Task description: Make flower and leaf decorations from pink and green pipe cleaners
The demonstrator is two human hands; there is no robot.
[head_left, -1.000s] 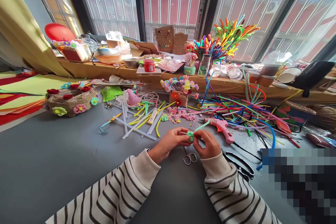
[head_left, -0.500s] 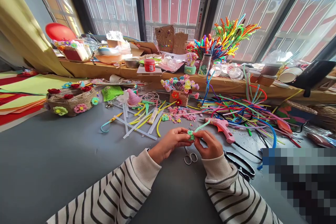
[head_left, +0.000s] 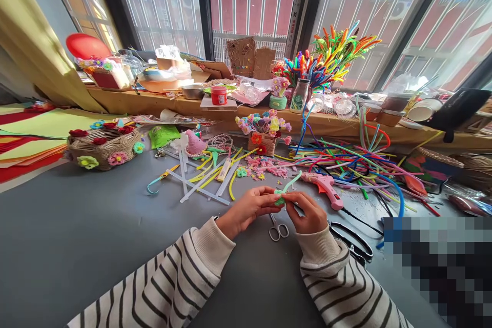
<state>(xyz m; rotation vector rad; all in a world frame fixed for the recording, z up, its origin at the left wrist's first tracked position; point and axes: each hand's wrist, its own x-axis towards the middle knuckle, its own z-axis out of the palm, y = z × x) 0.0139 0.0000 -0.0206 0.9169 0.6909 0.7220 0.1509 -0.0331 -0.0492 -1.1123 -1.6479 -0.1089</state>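
Note:
A small mint-green pipe cleaner piece (head_left: 280,198) is pinched between both hands, its coiled part at the fingertips and a loose tail rising to the upper right. My left hand (head_left: 250,209) grips it from the left with fingers pressed together. From the right, my right hand (head_left: 307,212) pinches the same piece with thumb and forefinger. Small silver scissors (head_left: 278,231) lie on the table just below and between the hands. Right of my right hand are black-handled scissors (head_left: 351,238), partly behind the sleeve. A pink glue gun (head_left: 325,188) rests beyond it.
Clear glue sticks (head_left: 198,188) and yellow stems lie left of centre. Many coloured pipe cleaners (head_left: 357,159) spread at the right. A flower-trimmed basket (head_left: 104,151) stands at left, a small flower pot (head_left: 262,142) at the back. Grey table (head_left: 77,230); a pixelated area covers the lower right.
The green tail has swung slightly left and steeper, away from the glue gun's tip. The coiled part has turned a little at my fingertips; both hands stay in nearly the same place.

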